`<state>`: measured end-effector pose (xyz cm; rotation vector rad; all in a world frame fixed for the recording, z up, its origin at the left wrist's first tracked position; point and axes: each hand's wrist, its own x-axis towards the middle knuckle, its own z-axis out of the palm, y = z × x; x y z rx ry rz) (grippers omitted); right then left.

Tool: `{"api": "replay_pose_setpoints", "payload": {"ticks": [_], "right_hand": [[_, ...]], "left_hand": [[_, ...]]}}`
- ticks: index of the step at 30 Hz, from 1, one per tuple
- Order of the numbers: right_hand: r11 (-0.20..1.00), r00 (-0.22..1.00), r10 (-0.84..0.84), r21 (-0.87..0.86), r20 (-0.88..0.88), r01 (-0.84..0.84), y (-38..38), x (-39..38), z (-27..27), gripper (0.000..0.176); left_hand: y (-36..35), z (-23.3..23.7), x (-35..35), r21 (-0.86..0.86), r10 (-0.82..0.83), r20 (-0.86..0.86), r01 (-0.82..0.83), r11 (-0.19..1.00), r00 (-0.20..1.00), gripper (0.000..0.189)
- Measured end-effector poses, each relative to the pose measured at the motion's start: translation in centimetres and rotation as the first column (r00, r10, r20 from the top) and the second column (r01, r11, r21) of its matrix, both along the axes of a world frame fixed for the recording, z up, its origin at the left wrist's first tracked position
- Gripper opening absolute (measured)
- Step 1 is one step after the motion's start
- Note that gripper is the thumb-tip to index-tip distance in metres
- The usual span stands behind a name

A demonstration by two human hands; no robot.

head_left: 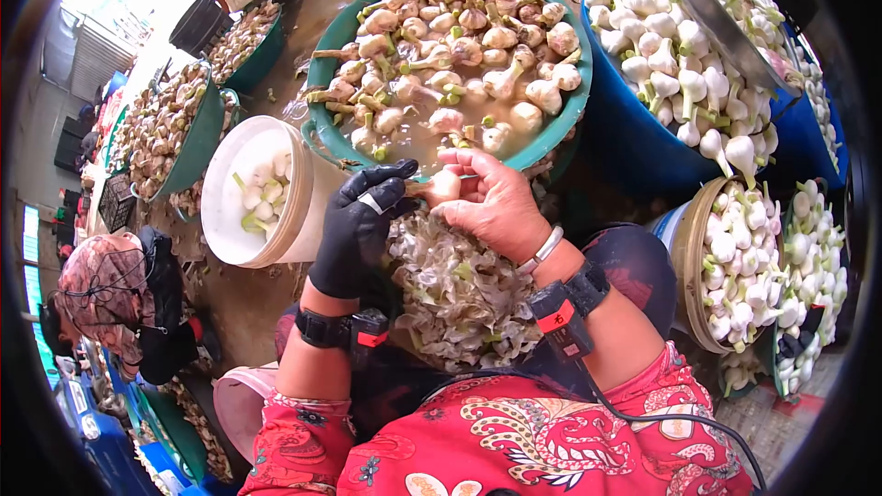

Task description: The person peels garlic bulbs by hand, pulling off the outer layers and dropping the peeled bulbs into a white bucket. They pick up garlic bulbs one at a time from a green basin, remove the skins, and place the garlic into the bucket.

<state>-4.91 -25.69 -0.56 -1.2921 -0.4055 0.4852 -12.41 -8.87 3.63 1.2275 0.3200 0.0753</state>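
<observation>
Between my two hands is a garlic bulb (443, 186), lying sideways with its stem to the left. My right hand (494, 207) is bare and grips the round end with thumb and fingers. My left hand (366, 211), in a black glove, closes its fingers at the stem; a pale band shows across one finger. Just beyond them, a green tub (317, 115) holds unpeeled garlic in murky water. Below my hands, loose garlic skins (464, 298) are heaped in front of my lap.
At left stands a white bucket (241, 152) with a few peeled bulbs. Blue barrels (611, 142) at right brim with white garlic, a metal basin (735, 28) resting on top. Another bucket (684, 257) of white bulbs stands lower right. A person (115, 303) sits at far left.
</observation>
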Motion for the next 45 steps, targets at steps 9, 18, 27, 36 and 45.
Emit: {"api": "replay_pose_setpoints", "payload": {"ticks": [9,18,27,36,45], "right_hand": [[0.992,0.99,0.026,0.127,-0.136,-0.009,0.3,-0.6,0.3,0.046],[0.964,0.926,0.212,0.224,-0.312,-0.145,-1.0,0.0,0.2,0.041],[0.915,0.873,0.305,0.372,-0.382,-0.157,-0.7,-0.1,-0.5,0.035],[0.978,0.945,0.159,0.175,-0.285,-0.112,-0.4,-0.6,0.0,0.036],[0.899,0.729,0.428,0.332,-0.534,-0.285,-1.5,0.0,-0.1,0.035]], "left_hand": [[-1.3,-1.4,1.2,0.048,0.011,0.036,-0.012,0.999,0.999,0.029],[-1.4,-0.2,0.3,0.014,-0.004,-0.017,0.005,1.0,1.0,0.022],[-1.0,-1.2,0.7,0.13,-0.03,-0.01,0.031,0.991,1.0,0.025],[-1.8,-0.1,0.5,0.018,0.006,-0.02,-0.005,1.0,1.0,0.03],[-0.9,-2.4,0.7,0.306,-0.028,-0.062,0.046,0.951,0.998,0.022]]}}
